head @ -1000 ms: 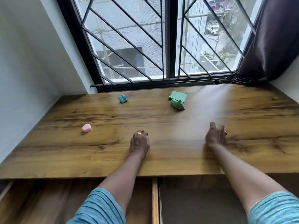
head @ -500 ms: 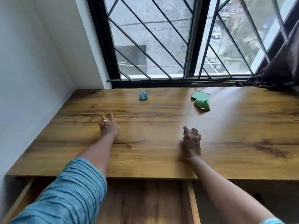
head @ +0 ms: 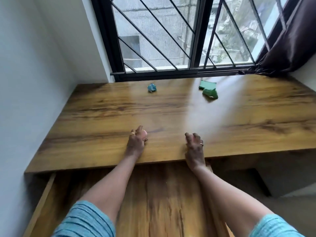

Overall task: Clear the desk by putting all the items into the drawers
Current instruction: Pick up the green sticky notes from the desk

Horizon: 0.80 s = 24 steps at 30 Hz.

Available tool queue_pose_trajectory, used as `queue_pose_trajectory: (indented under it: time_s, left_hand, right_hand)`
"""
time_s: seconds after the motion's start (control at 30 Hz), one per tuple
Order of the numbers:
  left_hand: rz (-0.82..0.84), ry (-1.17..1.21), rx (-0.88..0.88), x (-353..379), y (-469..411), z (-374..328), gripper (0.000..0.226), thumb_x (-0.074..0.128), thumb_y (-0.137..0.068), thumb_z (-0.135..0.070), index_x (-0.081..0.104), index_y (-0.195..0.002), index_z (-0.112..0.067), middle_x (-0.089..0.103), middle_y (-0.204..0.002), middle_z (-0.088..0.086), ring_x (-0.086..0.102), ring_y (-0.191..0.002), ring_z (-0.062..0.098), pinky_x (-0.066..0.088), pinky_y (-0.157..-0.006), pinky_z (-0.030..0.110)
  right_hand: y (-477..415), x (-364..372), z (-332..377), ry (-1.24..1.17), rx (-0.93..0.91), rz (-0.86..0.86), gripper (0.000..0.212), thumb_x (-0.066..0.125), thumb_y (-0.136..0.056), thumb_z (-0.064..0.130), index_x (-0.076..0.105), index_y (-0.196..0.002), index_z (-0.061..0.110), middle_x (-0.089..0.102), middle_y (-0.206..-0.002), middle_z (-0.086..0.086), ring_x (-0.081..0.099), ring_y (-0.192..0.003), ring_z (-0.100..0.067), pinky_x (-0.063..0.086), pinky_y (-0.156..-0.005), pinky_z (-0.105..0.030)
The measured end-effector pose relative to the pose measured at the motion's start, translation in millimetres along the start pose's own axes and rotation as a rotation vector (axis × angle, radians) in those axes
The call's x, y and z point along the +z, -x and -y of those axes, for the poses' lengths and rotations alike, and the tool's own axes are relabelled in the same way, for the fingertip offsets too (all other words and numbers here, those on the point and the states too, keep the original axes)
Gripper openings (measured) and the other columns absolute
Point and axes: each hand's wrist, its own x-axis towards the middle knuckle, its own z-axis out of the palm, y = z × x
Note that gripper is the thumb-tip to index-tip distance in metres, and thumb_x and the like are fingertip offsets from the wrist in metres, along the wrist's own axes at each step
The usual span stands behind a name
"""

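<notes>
**Two hands at the desk front, left one holding the pink item**

Two bare forearms reach in from the bottom edge, each in a blue striped sleeve (head: 85, 221).

Far left is a white wall (head: 34, 82). Below the wooden desk (head: 102, 117), an open drawer (head: 153, 199) is pulled out toward the person. Its wood floor shows between the arms and its left side wall is visible.

The left hand (head: 136, 143) is on the desk near the front edge. Its fingers curl round a small pink round item (head: 145, 133), which shows only partly beside the thumb. There is a ring on one finger.

A crumpled blue paper piece (head: 151, 87) lies far back near the window (head: 162, 40), well apart from both hands.

The right hand (head: 195, 147) is near the front edge, right of the left hand and apart from it. Its fingers are loosely curled with nothing in them, and one wears a ring.

Further right at the back, a flat green piece (head: 207, 84) lies just beside a folded green paper shape (head: 210, 93); I cannot tell whether they touch.

A dark curtain (head: 290, 40) hangs at the far right.
</notes>
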Motion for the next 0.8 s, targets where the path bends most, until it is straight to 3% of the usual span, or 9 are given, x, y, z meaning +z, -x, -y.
queue_pose_trajectory:
  time_s: [0.07, 0.13, 0.2, 0.27, 0.37, 0.47, 0.53, 0.67, 0.8]
  left_hand:
    - [-0.008, 0.005, 0.122, 4.5, 29.2, -8.1, 0.054, 0.068, -0.081, -0.001, 0.050, -0.131, 0.006, 0.053, -0.124, 0.031, 0.056, -0.111, 0.045, 0.047, -0.096, 0.043]
    - [-0.047, -0.039, 0.280, 14.4, 57.8, -12.2, 0.052, 0.077, -0.068, 0.002, 0.059, -0.116, 0.008, 0.062, -0.110, 0.029, 0.065, -0.095, 0.044, 0.054, -0.083, 0.045]
    - [-0.096, -0.111, 0.453, 23.2, 88.4, -17.7, 0.042, 0.072, -0.070, -0.004, 0.062, -0.109, 0.004, 0.068, -0.101, 0.023, 0.070, -0.088, 0.036, 0.057, -0.078, 0.039]
    - [-0.087, -0.133, 0.555, 33.3, 118.5, -18.2, 0.035, 0.065, -0.074, -0.011, 0.064, -0.107, -0.001, 0.071, -0.098, 0.016, 0.071, -0.085, 0.028, 0.056, -0.082, 0.032]
    - [0.046, -0.095, 0.387, 50.1, 158.5, -17.8, 0.044, 0.079, -0.067, -0.005, 0.068, -0.110, -0.002, 0.070, -0.103, 0.013, 0.070, -0.094, 0.026, 0.055, -0.085, 0.027]
    - [0.244, -0.096, 0.050, 70.1, 191.3, -26.6, 0.052, 0.057, -0.091, -0.015, 0.042, -0.141, -0.009, 0.050, -0.139, 0.006, 0.046, -0.129, 0.022, 0.032, -0.108, 0.022]
    - [0.329, -0.094, -0.087, 79.9, 205.0, -32.0, 0.048, 0.051, -0.094, -0.017, 0.042, -0.140, -0.012, 0.048, -0.140, 0.006, 0.046, -0.129, 0.021, 0.034, -0.106, 0.024]
    - [0.377, -0.138, -0.159, 88.3, 222.3, -45.9, 0.031, 0.053, -0.091, -0.015, 0.056, -0.122, -0.012, 0.058, -0.126, 0.007, 0.055, -0.116, 0.023, 0.043, -0.094, 0.027]
    - [0.359, -0.146, -0.184, 93.1, 227.2, -48.5, 0.037, 0.054, -0.092, -0.014, 0.052, -0.129, -0.014, 0.057, -0.128, 0.006, 0.055, -0.116, 0.022, 0.045, -0.093, 0.026]
  right_hand:
    - [21.0, 0.8, 3.9, -0.035, -0.075, -0.055, 0.067, 0.046, -0.067, -0.026, 0.048, -0.123, 0.011, 0.049, -0.120, -0.026, 0.051, -0.102, -0.045, 0.049, -0.088, -0.047]
    - [46.5, 1.4, 2.3, 0.012, -0.180, -0.046, 0.071, 0.052, -0.061, -0.026, 0.043, -0.117, 0.015, 0.053, -0.116, -0.028, 0.057, -0.097, -0.046, 0.053, -0.079, -0.045]
    - [73.9, -1.3, -3.7, 0.046, -0.241, 0.025, 0.066, 0.053, -0.063, -0.019, 0.043, -0.116, 0.018, 0.055, -0.116, -0.028, 0.060, -0.097, -0.046, 0.056, -0.073, -0.044]
    - [98.8, -3.7, -14.4, 0.098, -0.284, 0.106, 0.055, 0.053, -0.072, -0.010, 0.049, -0.120, 0.016, 0.056, -0.116, -0.023, 0.060, -0.099, -0.044, 0.056, -0.075, -0.041]
    - [126.9, -2.1, -32.6, 0.200, -0.207, 0.361, 0.051, 0.046, -0.090, 0.001, 0.039, -0.140, 0.013, 0.041, -0.136, -0.016, 0.046, -0.120, -0.037, 0.046, -0.096, -0.036]
    - [153.0, -2.9, -48.9, 0.258, -0.111, 0.579, 0.049, 0.039, -0.097, 0.011, 0.030, -0.145, 0.016, 0.035, -0.145, -0.012, 0.038, -0.130, -0.032, 0.035, -0.106, -0.035]
    - [167.0, -4.6, -55.0, 0.205, -0.048, 0.599, 0.047, 0.039, -0.097, 0.014, 0.034, -0.143, 0.016, 0.041, -0.139, -0.012, 0.043, -0.125, -0.033, 0.036, -0.103, -0.035]
    - [178.1, -2.8, -57.3, 0.178, -0.016, 0.550, 0.049, 0.038, -0.093, 0.009, 0.036, -0.142, 0.013, 0.046, -0.136, -0.011, 0.047, -0.120, -0.034, 0.036, -0.100, -0.036]
    - [180.0, -1.4, -55.1, 0.190, -0.026, 0.565, 0.047, 0.040, -0.090, 0.002, 0.041, -0.136, 0.011, 0.046, -0.133, -0.011, 0.047, -0.118, -0.033, 0.036, -0.101, -0.036]
